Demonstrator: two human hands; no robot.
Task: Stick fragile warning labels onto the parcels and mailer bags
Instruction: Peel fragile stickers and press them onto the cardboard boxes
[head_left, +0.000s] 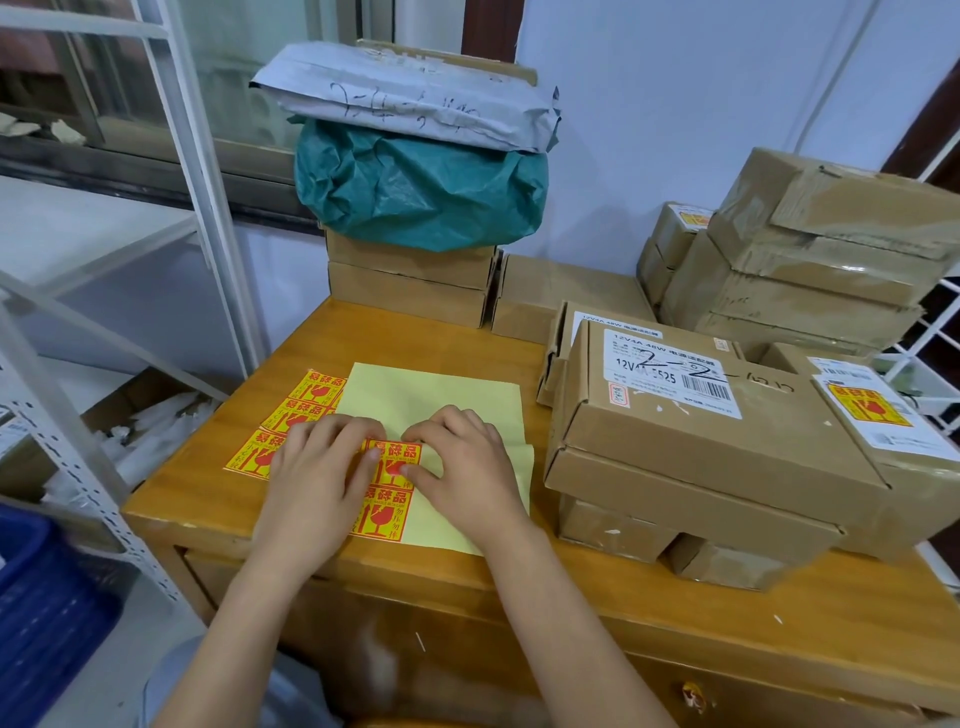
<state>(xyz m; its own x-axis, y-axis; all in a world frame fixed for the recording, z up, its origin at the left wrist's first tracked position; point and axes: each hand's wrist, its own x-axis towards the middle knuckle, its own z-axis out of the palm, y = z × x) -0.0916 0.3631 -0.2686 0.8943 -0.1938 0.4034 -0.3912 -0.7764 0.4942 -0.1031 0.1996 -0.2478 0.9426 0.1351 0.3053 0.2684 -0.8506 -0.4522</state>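
Note:
A yellow backing sheet (436, 400) lies on the wooden table (218, 499), with red-and-yellow fragile labels along its left part. Both hands rest on the sheet. My left hand (317, 467) lies over the labels with its fingers curled at the edge of one label (392, 460). My right hand (462, 462) touches the same label from the right with thumb and fingertips. Another label (382, 517) sits just below it. To the right stands a brown parcel (691, 415) with a white barcode label. A further parcel (883, 415) bears a fragile label.
A green mailer bag (421, 192) and a grey mailer bag (410, 98) are stacked on flat boxes (410, 283) at the back. Taped parcels (810, 249) pile at the back right. A white metal shelf (104, 291) stands left, a blue crate (36, 587) below it.

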